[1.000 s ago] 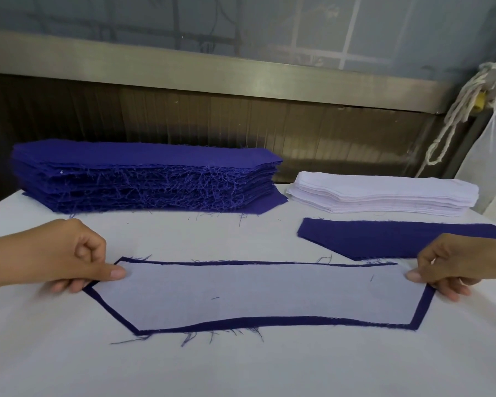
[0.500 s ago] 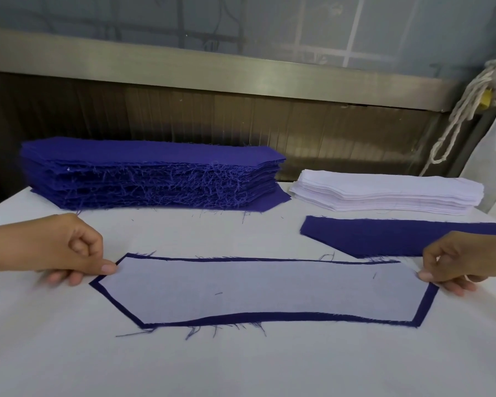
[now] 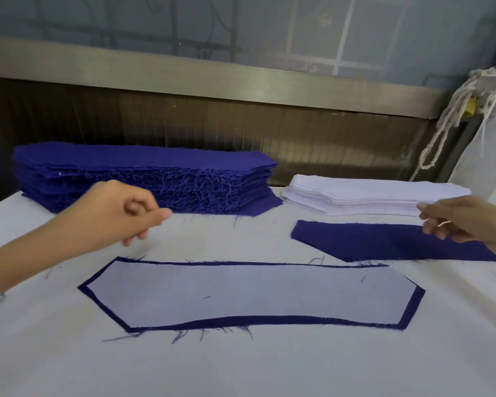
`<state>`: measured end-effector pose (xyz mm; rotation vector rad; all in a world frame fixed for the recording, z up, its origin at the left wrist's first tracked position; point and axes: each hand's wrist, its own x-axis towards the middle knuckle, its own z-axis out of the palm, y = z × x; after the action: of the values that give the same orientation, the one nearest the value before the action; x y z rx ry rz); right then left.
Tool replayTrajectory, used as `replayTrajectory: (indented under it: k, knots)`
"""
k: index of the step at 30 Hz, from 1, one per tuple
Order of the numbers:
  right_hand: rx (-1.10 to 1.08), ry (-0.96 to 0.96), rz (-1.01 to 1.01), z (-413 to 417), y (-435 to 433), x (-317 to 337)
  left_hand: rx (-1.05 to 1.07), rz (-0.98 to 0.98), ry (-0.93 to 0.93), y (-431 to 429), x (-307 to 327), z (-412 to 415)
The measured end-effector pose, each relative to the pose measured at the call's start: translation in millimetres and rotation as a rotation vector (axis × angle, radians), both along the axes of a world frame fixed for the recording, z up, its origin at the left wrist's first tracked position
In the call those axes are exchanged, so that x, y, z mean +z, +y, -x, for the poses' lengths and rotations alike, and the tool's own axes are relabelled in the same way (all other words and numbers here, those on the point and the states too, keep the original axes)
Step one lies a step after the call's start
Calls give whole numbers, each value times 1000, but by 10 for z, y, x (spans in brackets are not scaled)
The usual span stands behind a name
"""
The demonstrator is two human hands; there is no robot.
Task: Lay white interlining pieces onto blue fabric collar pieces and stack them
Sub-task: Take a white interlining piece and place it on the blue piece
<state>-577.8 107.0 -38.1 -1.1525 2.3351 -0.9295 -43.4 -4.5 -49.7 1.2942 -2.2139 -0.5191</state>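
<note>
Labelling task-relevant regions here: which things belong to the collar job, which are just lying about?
Job:
- tall stack of blue fabric collar pieces
- low stack of white interlining pieces
- white interlining piece lying on a blue collar piece, centre
- single bare blue collar piece, right

Lying about:
- knotted white rope, far right
- loose blue threads
- grey metal rail behind

Two far stacks: one blue stack [image 3: 143,179], one white stack [image 3: 375,197]. Near, one white interlining piece [image 3: 249,293] on one blue collar piece [image 3: 241,321]. Right, one loose blue piece [image 3: 384,242], perhaps layered.
</note>
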Motion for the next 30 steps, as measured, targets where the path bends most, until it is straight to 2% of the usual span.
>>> replayTrajectory:
  k: [5, 11, 15, 19, 24, 27, 30]
  knots:
    - [-172, 17, 251, 165, -125, 84, -230, 61, 70, 20, 48, 842]
    - [-305, 86, 342, 630, -326, 6, -362, 82, 180, -262, 53, 1842]
    - [-370, 220, 283, 891, -482, -86, -361, 87, 125, -502, 39, 2279]
    - [-425, 370, 191, 1050, -615, -116, -360, 88, -13, -657, 45, 2628]
    - [-454, 520, 89, 1273, -737, -121, -328, 180, -154, -774, 40, 2988]
    - [-508, 557, -16, 1425, -781, -150, -318, 243, -241, -812, 50, 3090]
    - [-561, 553, -55, 1515, -804, -174, -292, 242, -242, -870, 56, 3167]
